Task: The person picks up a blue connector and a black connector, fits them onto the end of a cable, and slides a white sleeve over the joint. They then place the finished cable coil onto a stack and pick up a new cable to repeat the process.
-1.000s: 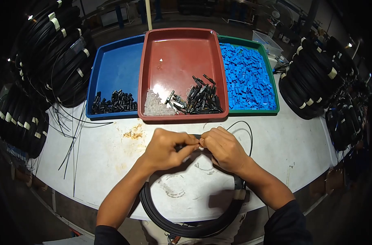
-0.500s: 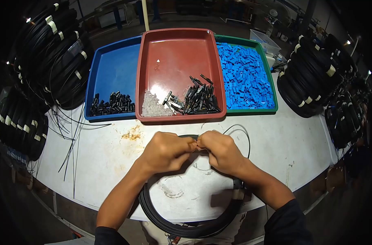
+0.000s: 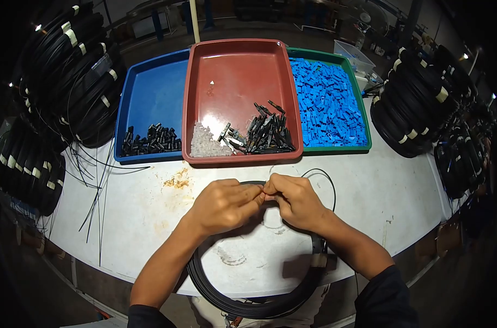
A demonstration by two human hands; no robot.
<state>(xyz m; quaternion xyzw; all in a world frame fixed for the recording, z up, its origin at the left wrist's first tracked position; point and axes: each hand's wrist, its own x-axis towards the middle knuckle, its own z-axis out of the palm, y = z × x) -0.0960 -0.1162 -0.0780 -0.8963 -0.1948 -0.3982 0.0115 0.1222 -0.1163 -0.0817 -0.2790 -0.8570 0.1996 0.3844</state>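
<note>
A coil of black cable [image 3: 243,310] lies at the front of the white table, its near side reaching over the edge. Above the coil's far side, my left hand [image 3: 226,205] and my right hand [image 3: 297,202] meet fingertip to fingertip. Both are closed in a pinch. Whatever sits between the fingers is hidden or too small to name. From beside my right hand a loose loop of thin black cable [image 3: 333,188] curves out to the right. Pale tape [image 3: 318,260] wraps the coil on its right side.
Behind the hands stand a blue tray [image 3: 150,98] with small black parts, a red tray [image 3: 237,71] with clear and black pieces, and a green tray [image 3: 363,131] full of blue clips [image 3: 327,104]. Stacked cable coils [image 3: 90,82] rise at left, more coils [image 3: 412,104] at right.
My left hand's fingers have straightened and shifted slightly against the right fingertips. My right hand has turned a little. The coil and trays look the same.
</note>
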